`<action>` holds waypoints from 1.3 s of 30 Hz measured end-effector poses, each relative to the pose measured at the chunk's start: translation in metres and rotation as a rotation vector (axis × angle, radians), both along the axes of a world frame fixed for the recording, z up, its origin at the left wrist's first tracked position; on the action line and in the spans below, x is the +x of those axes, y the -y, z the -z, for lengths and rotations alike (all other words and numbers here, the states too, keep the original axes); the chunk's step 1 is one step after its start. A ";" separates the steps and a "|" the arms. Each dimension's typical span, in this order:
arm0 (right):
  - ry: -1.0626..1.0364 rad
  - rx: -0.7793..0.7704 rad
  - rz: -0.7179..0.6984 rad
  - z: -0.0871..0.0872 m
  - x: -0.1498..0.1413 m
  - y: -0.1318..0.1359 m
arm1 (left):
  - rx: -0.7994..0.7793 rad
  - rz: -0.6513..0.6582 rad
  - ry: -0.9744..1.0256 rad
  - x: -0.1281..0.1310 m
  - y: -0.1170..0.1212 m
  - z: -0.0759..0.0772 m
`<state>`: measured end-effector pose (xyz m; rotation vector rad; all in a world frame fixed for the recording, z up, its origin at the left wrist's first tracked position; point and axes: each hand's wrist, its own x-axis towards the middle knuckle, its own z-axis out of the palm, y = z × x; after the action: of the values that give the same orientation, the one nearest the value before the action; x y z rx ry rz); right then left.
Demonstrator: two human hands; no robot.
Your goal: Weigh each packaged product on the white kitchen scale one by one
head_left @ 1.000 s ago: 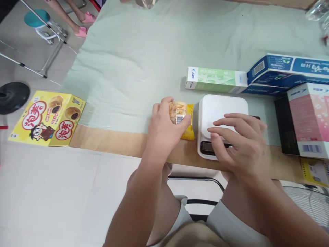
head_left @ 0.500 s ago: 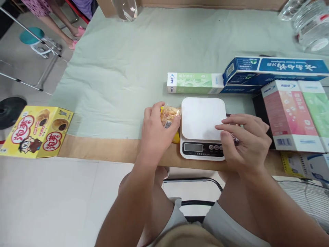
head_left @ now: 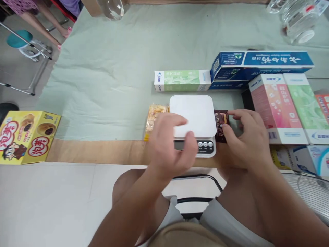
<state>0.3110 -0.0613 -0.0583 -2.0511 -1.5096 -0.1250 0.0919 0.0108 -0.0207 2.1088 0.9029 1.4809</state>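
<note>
A white kitchen scale (head_left: 192, 116) with a black button panel sits near the table's front edge. My left hand (head_left: 171, 144), blurred by motion, is over its left side with thumb and fingers apart, holding nothing. Left of the scale lies a clear and yellow snack packet (head_left: 154, 115), partly hidden behind that hand. At the scale's right side lies a dark brown snack packet (head_left: 221, 120). The thumb and index finger of my right hand (head_left: 248, 133) are on its right edge; the other fingers are curled. Nothing lies on the white weighing plate.
Behind the scale stand a green-and-white box (head_left: 183, 81) and blue toothpaste boxes (head_left: 267, 63). Pink (head_left: 279, 109) and green (head_left: 303, 106) boxes crowd the right. A yellow biscuit box (head_left: 28, 137) sits at the left edge. Clear plastic bottles (head_left: 299, 22) lie far right; a person's legs show far left.
My left hand has let go of the yellow snack packet and moved right over the scale. My right hand's fingers have drawn back from the scale to the brown packet's edge. The view shifted.
</note>
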 end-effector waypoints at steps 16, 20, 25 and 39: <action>0.045 0.188 0.036 -0.007 -0.010 -0.001 | 0.006 0.050 -0.130 0.026 -0.003 0.011; 0.045 0.307 -0.263 -0.014 -0.028 -0.014 | 0.004 0.019 -0.116 0.024 -0.002 0.009; 0.025 0.246 -0.387 -0.015 -0.038 -0.025 | -0.015 -0.054 -0.137 0.024 0.003 0.014; 0.031 0.061 -0.231 -0.003 -0.032 -0.018 | -0.013 0.003 -0.053 0.028 0.012 0.012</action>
<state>0.2790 -0.0435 -0.0556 -1.8200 -1.7278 -0.1108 0.1195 -0.0012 -0.0326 2.1487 0.9255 1.4200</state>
